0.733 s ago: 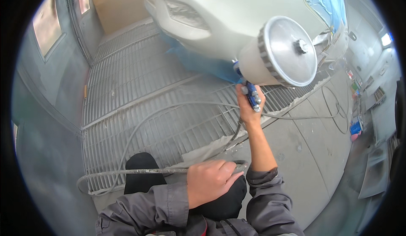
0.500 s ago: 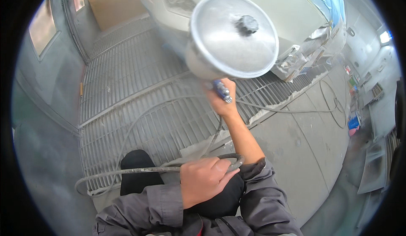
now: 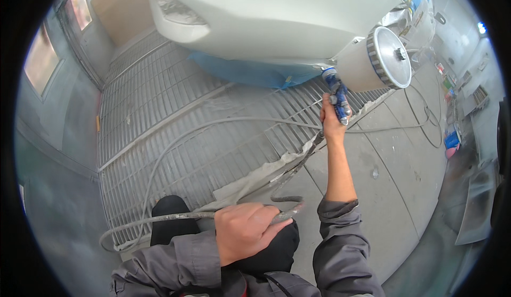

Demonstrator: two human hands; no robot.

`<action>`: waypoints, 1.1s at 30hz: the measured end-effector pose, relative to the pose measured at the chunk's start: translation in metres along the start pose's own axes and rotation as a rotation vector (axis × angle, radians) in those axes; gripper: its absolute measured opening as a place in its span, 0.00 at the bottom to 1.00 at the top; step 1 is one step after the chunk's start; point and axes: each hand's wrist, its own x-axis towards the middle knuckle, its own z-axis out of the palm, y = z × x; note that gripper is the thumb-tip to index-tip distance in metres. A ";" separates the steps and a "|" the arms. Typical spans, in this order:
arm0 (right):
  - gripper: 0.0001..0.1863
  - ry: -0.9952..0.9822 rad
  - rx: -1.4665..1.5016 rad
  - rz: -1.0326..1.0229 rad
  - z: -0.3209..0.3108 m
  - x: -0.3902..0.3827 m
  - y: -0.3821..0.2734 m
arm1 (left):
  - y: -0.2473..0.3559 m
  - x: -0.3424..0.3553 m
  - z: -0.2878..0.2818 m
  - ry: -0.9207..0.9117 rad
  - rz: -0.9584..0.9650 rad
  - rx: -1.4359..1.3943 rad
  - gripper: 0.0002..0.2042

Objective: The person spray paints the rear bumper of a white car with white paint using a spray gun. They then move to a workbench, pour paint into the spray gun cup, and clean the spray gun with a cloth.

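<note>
My right hand grips a blue and silver spray gun at arm's length. A large whitish paint cup with a round metal lid sits on the gun, tilted to the right. Its front end is close to the lower edge of a pale car bumper. Near my knees, my left hand is closed around a grey, paint-spattered air hose. From there the hose loops on the right and runs up to the gun's handle.
Blue masking film hangs under the bumper. A metal floor grating spreads below, edged by grey floor panels. More hose curves across the grating. A blue item and other clutter lie along the right wall.
The spray gun and its cup have swung right and farther from me, uncovering the bumper and blue film. My left hand, still on the hose, has shifted slightly left.
</note>
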 end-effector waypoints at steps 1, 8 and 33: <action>0.11 0.017 0.010 -0.025 -0.013 0.009 0.003 | 0.001 0.004 0.004 -0.011 -0.016 0.008 0.13; 0.10 0.168 -0.013 -0.002 -0.077 0.066 0.021 | 0.005 0.024 0.027 -0.067 -0.017 0.007 0.13; 0.03 -0.077 -0.119 -0.463 0.122 -0.116 0.036 | -0.019 -0.018 -0.027 -0.006 0.073 -0.035 0.14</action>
